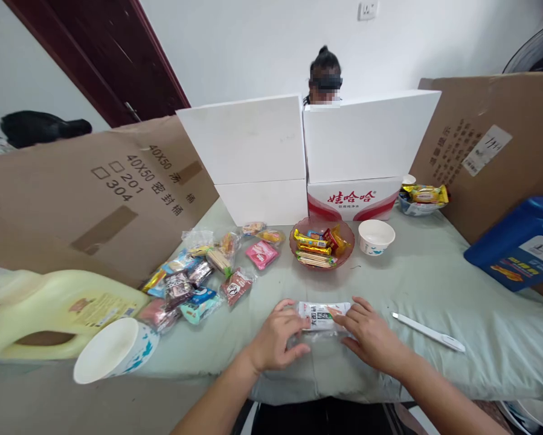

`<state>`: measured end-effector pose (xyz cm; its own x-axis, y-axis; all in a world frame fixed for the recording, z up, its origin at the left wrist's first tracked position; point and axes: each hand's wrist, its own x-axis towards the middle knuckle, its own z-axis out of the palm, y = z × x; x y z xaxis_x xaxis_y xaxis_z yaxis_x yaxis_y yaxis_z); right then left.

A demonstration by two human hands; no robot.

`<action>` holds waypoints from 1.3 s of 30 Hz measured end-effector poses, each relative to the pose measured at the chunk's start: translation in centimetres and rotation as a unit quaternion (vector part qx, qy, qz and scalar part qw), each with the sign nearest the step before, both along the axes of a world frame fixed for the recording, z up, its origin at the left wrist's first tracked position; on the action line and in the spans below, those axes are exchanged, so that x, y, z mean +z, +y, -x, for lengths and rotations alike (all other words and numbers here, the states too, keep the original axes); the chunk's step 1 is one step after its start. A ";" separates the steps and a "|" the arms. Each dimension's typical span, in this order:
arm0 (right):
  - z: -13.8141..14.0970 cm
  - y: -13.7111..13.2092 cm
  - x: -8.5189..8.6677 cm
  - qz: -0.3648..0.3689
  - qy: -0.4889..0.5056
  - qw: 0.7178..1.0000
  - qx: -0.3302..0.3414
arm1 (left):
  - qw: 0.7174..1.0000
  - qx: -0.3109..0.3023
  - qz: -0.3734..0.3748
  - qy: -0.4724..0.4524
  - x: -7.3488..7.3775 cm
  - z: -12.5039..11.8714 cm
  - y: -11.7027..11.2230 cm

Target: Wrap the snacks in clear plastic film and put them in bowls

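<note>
A snack packet (323, 315) in clear and white wrapping, printed with dark characters and a code square, lies flat in front of me. My left hand (278, 335) touches its left end with a fingertip, the thumb held apart below. At the right end, my right hand (371, 335) rests its fingertips on the wrapper, thumb also apart. Both hands are open, fingers spread. Beyond the packet stands a reddish glass bowl (298, 261) containing several yellow-wrapped bars, a bundle of sticks and other snacks. Right of that bowl is a white paper bowl (376, 237).
Assorted wrapped snacks (203, 275) are piled at left, near a tilted paper bowl (117, 350) and a yellowish jug (63, 302). A white slim tool (429, 332) lies right. White boxes (262, 145) stand behind, a person (324, 75) beyond them. A blue bottle (520, 244) leans right.
</note>
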<state>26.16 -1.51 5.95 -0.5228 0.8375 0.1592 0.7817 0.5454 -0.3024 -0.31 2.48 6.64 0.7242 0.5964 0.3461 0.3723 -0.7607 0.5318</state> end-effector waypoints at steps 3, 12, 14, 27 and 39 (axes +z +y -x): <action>-1.5 -2.0 0.7 0.049 -0.051 0.997 0.024 | 0.989 0.029 -0.043 0.140 1.0 1.6 -1.4; 0.7 -4.8 -0.8 0.057 -0.163 0.983 -0.059 | 0.979 -0.015 -0.099 0.178 -2.1 -4.5 -4.9; 1.1 -4.5 -1.2 0.070 -0.170 0.980 -0.078 | 0.979 0.021 -0.106 0.172 -2.5 -5.9 -4.0; -1.4 -2.3 -3.3 -0.033 -0.053 0.981 -0.182 | 0.969 0.130 0.076 0.197 -0.2 -3.7 3.5; 1.3 -0.8 -2.1 -0.043 -0.016 0.987 -0.156 | 0.978 0.086 -0.103 0.159 -2.5 -6.5 -0.5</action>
<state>24.90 -2.33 3.83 -0.2480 0.9427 0.2234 0.9239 0.2995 -0.2381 6.16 2.00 4.11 0.7098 0.6601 0.2458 0.6258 -0.7512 0.2101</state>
